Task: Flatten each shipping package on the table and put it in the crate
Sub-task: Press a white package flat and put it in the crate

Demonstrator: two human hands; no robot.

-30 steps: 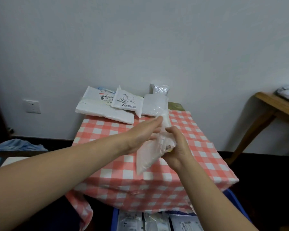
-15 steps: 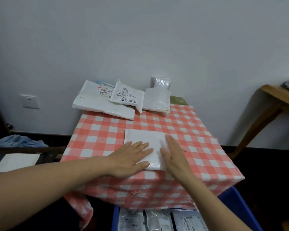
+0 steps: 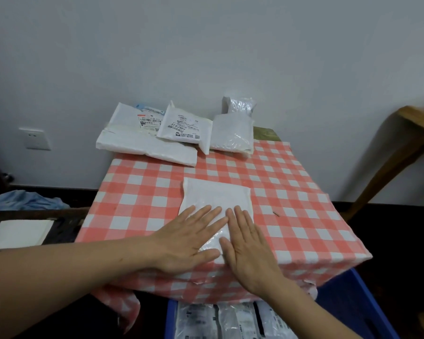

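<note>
A white padded shipping package [image 3: 216,196] lies flat on the red-and-white checked table [image 3: 287,192], near its front edge. My left hand [image 3: 189,238] and my right hand [image 3: 250,245] press down on the package's near half, side by side, fingers straight and spread. Several more white packages [image 3: 162,135] are stacked at the table's far edge against the wall. Below the table's front edge stands a blue crate [image 3: 353,304] holding several flat packages [image 3: 230,321].
A wooden table [image 3: 406,140] stands at the right. At the left are a dark low surface with a white sheet [image 3: 17,233] and blue cloth [image 3: 22,199]. A wall socket [image 3: 34,138] sits on the wall behind.
One second ago both hands held the package up in the air. It was then laid flat on the table, and both hands have slid together toward its near edge, pressing it.
</note>
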